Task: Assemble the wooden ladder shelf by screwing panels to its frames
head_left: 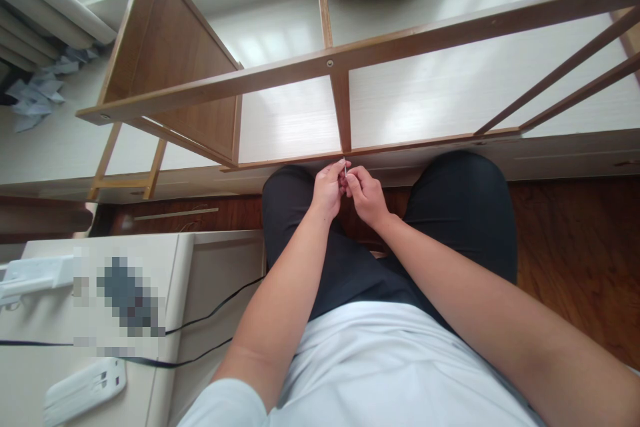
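Note:
Between my knees, both my hands meet at the near rail of a wooden frame (pixel 340 99), below the foot of its middle crosspiece. My left hand (pixel 329 188) is closed, thumb and fingers pinched at a thin metal rod (pixel 345 169). From the other side my right hand (pixel 367 195) pinches the same rod with thumb and forefinger. The rod is small, and its far end is hard to make out among the fingertips. A round metal fastener (pixel 329 63) shows in the upper rail where the crosspiece joins it.
A wooden panel (pixel 175 60) stands upright at the frame's left end. The frame rests on a pale ledge (pixel 290 117). At lower left, a white cabinet top (pixel 150 260) carries a white power bank (pixel 85 390) and a black cord (pixel 215 310). Crumpled paper (pixel 37 97) lies far left.

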Available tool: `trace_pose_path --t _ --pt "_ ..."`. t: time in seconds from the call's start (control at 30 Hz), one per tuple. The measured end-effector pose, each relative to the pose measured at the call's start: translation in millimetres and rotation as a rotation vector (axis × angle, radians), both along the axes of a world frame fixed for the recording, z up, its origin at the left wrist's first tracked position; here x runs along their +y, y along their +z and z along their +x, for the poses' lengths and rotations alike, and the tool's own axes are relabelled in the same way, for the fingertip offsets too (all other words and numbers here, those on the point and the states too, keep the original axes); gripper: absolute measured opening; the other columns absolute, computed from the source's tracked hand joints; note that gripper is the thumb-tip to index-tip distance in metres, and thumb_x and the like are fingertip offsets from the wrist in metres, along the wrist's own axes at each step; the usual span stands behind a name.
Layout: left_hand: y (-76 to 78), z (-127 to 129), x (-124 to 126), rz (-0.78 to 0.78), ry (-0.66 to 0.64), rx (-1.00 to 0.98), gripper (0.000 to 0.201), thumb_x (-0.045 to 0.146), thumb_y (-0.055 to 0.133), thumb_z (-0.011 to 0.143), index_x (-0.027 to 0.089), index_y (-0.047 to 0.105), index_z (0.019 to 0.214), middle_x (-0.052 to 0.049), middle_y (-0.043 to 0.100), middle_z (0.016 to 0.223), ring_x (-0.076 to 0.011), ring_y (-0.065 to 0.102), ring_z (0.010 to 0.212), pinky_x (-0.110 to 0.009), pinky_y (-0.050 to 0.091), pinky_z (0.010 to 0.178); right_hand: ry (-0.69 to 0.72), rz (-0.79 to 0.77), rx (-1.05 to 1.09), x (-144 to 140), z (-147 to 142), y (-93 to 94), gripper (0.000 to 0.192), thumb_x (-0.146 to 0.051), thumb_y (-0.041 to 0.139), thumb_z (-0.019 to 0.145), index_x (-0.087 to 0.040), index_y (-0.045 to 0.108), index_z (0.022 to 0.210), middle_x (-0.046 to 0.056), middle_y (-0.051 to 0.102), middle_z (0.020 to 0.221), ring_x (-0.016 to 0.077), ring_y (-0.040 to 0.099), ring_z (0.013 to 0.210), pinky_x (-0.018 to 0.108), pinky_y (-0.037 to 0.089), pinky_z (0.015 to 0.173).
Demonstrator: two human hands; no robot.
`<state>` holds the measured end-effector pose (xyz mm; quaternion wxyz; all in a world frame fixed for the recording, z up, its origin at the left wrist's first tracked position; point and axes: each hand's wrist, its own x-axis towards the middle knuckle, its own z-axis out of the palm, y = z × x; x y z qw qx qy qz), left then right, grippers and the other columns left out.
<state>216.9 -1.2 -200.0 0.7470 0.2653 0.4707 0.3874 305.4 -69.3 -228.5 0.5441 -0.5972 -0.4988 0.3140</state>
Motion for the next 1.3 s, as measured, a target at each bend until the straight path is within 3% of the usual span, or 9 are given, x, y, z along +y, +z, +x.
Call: trace_pose_path --t 1.3 --pt "-0.5 0.6 -0.5 0.021 -0.028 0.009 0.027 0.037 0.083 0.077 0.014 0.07 0.081 0.006 0.049 0.06 -0.0059 0.044 0.048 -0.02 0.031 0.042 -0.003 0.011 0.09 -1.1 0.5 -1.6 0.03 -0.046 0.042 0.107 -0.024 0.058 0.092 -0.003 0.058 0.065 0.0159 0.056 0.06 0.029 0.043 0.065"
